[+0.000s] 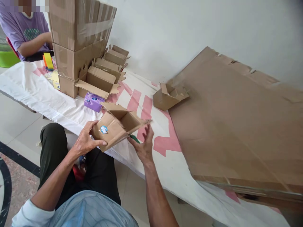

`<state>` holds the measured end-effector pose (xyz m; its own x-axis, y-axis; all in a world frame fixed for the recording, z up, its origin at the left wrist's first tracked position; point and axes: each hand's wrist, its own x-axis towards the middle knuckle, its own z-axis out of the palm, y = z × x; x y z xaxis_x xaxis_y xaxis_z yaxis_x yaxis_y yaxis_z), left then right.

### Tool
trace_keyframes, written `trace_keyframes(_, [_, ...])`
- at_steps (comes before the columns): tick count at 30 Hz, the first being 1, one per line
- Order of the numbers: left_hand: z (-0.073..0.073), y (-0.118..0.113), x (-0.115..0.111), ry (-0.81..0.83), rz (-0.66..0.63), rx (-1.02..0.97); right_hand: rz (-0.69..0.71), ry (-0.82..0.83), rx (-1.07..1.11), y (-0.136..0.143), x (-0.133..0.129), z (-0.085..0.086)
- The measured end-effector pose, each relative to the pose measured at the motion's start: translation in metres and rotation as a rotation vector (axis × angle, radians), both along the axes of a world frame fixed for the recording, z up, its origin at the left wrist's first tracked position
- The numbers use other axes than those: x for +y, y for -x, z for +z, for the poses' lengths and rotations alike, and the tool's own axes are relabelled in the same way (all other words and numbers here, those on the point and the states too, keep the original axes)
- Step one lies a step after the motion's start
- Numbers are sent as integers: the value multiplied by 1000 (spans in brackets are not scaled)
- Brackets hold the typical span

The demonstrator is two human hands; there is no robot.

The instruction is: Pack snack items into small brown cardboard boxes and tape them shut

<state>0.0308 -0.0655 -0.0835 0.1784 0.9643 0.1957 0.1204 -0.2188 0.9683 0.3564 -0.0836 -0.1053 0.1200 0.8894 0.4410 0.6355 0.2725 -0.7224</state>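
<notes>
An open cardboard box point(109, 126) with a small blue-and-white sticker is tilted over the table's near edge. My left hand point(88, 140) grips its left end, thumb on the near face and fingers over the upper edge. At the box's right end is my right hand point(143, 146), thumb and fingers spread apart. Its thumb is by the lower corner and its fingertips reach the flap; firm contact is unclear. A small green thing point(134, 138) shows between the box and that hand. Just beyond the box lies a purple patterned box point(94, 101).
Several open cardboard boxes point(100, 80) line up beside a tall stack of taped cartons point(65, 63). Another open box point(169, 97) stands near a large cardboard sheet point(236, 126) on the right. A person in a purple shirt point(35, 28) sits behind the stack. White cloth point(170, 179) covers the table.
</notes>
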Motion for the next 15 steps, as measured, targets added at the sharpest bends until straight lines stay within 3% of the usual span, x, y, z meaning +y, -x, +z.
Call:
trace_keyframes(4, [-7, -1, 5, 40, -42, -22, 46, -171, -241, -7, 6, 45])
trace_keyframes(7, [-8, 0, 10, 54, -50, -10, 204, -115, -379, -6, 18, 68])
trace_keyframes(11, [-10, 9, 14, 50, -31, -8, 374, 78, -408, 5, 27, 83])
trace_keyframes(15, [-13, 23, 11, 43, -23, -18, 423, 208, -311, 21, 24, 83])
